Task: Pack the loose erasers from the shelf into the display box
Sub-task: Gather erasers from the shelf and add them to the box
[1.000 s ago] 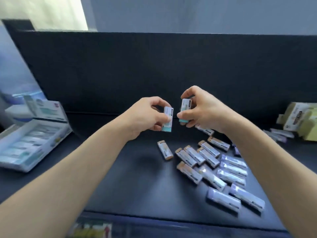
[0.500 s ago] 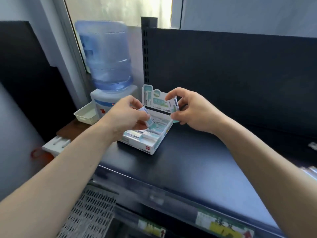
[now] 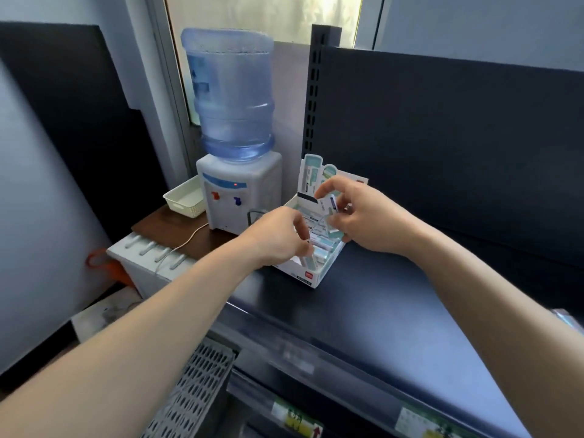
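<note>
The white and teal display box stands at the left end of the black shelf, with several wrapped erasers lying inside. My left hand reaches into the box's front part and pinches an eraser low among the others. My right hand hovers over the box's back half and pinches a second eraser, white with a teal end, held above the row.
A water dispenser with a blue bottle stands left of the shelf on a brown board, beside a small white basket. A black perforated upright and back panel rise behind the box. A loose wrapped eraser shows at the right edge.
My view swung left from the eraser pile to the display box. Both hands carried an eraser each over the box; the left hand has now lowered its eraser into the front part.
</note>
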Demonstrator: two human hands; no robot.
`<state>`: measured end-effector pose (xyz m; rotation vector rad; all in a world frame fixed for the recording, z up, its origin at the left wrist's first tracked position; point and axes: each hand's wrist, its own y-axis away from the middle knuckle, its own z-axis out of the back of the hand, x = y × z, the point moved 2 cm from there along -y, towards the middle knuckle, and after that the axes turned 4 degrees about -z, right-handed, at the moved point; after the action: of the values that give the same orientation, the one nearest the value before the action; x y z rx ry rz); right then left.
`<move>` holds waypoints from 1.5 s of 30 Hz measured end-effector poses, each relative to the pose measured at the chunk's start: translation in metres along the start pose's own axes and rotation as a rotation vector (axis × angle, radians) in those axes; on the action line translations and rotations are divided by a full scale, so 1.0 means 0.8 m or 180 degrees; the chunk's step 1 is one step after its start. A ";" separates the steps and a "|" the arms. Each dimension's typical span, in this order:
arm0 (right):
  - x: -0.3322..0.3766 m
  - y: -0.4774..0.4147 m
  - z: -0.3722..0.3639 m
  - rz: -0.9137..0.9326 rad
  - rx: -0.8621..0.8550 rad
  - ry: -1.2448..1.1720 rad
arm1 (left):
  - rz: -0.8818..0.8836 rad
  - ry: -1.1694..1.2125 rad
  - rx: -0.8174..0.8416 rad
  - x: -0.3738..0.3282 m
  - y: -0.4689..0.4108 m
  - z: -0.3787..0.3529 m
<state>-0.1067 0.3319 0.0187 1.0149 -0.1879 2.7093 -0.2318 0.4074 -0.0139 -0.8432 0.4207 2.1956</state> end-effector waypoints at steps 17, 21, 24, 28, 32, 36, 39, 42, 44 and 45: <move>-0.012 -0.015 -0.014 0.0290 0.0371 0.0137 | 0.0080 -0.0267 0.0876 0.003 0.004 0.021; -0.011 -0.020 -0.024 0.0254 0.0449 0.0275 | 0.0047 -0.0352 0.1047 0.005 0.005 0.024; -0.016 -0.022 -0.033 0.0201 0.0481 0.0390 | -0.0058 -0.0548 0.1157 0.006 0.003 0.025; -0.019 -0.027 -0.036 0.0043 0.0375 0.0341 | -0.0219 -0.0768 0.1124 0.011 -0.004 0.032; -0.021 -0.029 -0.038 -0.0077 0.0252 0.0246 | -0.0270 -0.0638 0.1238 0.018 -0.006 0.038; -0.019 -0.029 -0.041 -0.0109 0.0177 0.0205 | -0.0265 -0.0314 0.1330 0.020 -0.005 0.042; -0.017 -0.028 -0.042 -0.0133 0.0137 0.0190 | -0.0271 -0.0011 0.1445 0.024 -0.003 0.042; -0.015 -0.025 -0.043 -0.0165 0.0120 0.0226 | -0.0396 -0.0251 0.1529 0.024 -0.005 0.040; -0.013 -0.024 -0.042 -0.0193 0.0101 0.0212 | -0.0437 -0.0388 0.1601 0.019 -0.006 0.041; -0.012 -0.023 -0.042 -0.0221 0.0098 0.0194 | -0.0456 -0.0444 0.1627 0.017 -0.005 0.041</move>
<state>-0.1159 0.3545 -0.0119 0.9278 -0.0983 2.6839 -0.2502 0.4347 0.0008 -0.4241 0.7830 1.8748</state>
